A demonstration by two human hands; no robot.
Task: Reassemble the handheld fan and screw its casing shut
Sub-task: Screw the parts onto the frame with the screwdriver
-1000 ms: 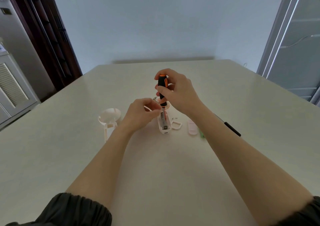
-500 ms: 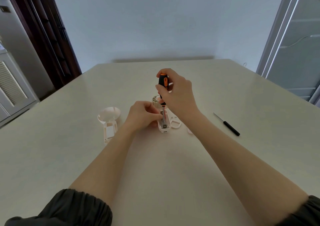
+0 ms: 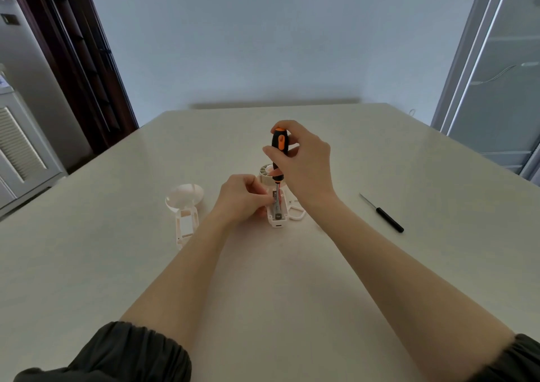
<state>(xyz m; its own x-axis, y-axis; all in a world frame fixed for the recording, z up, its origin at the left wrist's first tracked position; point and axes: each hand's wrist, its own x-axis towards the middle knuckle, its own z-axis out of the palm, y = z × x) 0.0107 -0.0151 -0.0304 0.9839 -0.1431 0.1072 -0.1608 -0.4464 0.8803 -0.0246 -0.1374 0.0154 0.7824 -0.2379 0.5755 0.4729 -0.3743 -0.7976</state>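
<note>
Screwdriver [image 3: 279, 153] is now standing upright in the right hand [image 3: 304, 165], tip down inside the open fan body [image 3: 277, 209] on the bench [image 3: 380, 153]; left hand [image 3: 239, 199] is pinching that body steady. Spare casing half [image 3: 184, 206] is lying apart, so closing is still ahead.

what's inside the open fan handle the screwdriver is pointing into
Inside the fan handle, a grey metal strip and a red wire show, with the screwdriver tip set down among them. The left hand covers the handle's left side; any screw is too small to tell.
</note>
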